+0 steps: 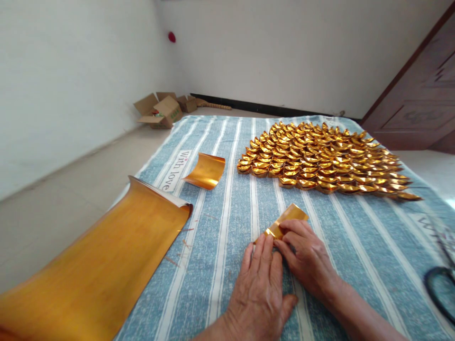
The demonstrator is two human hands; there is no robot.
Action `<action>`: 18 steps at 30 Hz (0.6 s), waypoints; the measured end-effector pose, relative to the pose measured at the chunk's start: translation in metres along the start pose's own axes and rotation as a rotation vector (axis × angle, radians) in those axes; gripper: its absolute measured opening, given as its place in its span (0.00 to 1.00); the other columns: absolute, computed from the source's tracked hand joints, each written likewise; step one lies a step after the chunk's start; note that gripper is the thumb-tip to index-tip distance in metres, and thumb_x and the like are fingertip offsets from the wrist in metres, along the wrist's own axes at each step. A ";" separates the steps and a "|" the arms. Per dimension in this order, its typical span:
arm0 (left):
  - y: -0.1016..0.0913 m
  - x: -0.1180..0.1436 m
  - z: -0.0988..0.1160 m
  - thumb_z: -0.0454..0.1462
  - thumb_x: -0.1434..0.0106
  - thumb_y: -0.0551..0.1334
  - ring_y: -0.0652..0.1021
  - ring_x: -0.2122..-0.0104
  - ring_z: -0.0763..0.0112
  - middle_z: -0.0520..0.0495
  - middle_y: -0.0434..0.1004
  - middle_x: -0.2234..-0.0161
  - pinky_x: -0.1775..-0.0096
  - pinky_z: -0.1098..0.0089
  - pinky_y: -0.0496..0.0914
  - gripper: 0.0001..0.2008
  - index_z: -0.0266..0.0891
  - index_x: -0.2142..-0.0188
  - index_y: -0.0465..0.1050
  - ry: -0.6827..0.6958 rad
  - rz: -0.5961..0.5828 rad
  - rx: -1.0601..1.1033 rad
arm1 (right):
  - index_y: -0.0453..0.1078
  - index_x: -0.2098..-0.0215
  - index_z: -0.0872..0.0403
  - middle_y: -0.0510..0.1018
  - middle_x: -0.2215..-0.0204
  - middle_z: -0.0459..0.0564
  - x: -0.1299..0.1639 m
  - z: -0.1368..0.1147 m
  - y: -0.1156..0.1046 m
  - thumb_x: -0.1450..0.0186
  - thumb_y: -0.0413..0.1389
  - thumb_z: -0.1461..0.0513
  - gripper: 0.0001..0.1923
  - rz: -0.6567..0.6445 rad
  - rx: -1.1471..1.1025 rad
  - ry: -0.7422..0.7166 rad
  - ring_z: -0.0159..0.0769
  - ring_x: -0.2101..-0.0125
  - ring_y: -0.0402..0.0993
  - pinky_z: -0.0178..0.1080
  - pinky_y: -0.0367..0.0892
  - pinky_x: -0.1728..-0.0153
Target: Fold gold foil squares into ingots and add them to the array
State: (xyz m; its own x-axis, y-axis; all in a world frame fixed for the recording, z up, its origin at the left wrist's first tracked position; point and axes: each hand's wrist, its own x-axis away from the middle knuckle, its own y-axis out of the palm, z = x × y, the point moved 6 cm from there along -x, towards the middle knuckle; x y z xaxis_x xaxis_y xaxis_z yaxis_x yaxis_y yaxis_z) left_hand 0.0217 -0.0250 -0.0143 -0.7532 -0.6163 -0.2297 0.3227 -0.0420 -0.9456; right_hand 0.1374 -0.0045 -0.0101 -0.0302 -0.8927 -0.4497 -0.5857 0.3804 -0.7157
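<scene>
A small piece of gold foil paper (pixel 287 219) lies on the blue striped cloth (pixel 227 208) near the front. My left hand (pixel 261 279) lies flat with its fingertips pressing the near edge of the paper. My right hand (pixel 307 253) rests on it from the right, fingers bent over the fold. Both hands touch the paper; its near part is hidden under the fingers.
Several folded gold paper ingots (pixel 320 158) lie in rows at the back right. A curled gold sheet (pixel 206 171) lies mid-left. A big stack of gold sheets (pixel 95 265) sits at front left. Black scissors (pixel 441 284) lie at the right edge. Cardboard boxes (pixel 161 110) stand on the floor.
</scene>
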 end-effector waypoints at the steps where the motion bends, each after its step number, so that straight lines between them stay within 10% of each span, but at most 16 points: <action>1: 0.000 0.000 0.000 0.46 0.38 0.59 0.61 0.40 0.45 0.28 0.63 0.42 0.46 0.46 0.65 0.29 0.29 0.44 0.60 -0.002 0.005 -0.004 | 0.68 0.78 0.53 0.75 0.64 0.52 0.000 0.000 0.000 0.34 0.51 0.65 0.14 0.003 0.004 -0.003 0.39 0.61 0.70 0.44 0.70 0.59; 18: 0.001 0.000 0.003 0.48 0.39 0.60 0.62 0.41 0.44 0.27 0.65 0.43 0.45 0.47 0.64 0.29 0.27 0.46 0.62 -0.016 0.011 -0.047 | 0.65 0.78 0.53 0.73 0.60 0.53 -0.001 0.002 0.001 0.34 0.49 0.65 0.15 -0.074 0.093 0.003 0.40 0.57 0.68 0.45 0.68 0.58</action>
State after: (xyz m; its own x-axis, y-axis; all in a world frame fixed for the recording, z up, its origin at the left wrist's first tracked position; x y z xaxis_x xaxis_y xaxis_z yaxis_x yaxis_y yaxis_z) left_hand 0.0236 -0.0273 -0.0146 -0.7406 -0.6290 -0.2364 0.3030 0.0013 -0.9530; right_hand 0.1385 -0.0023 -0.0116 0.0077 -0.9200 -0.3919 -0.5088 0.3338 -0.7936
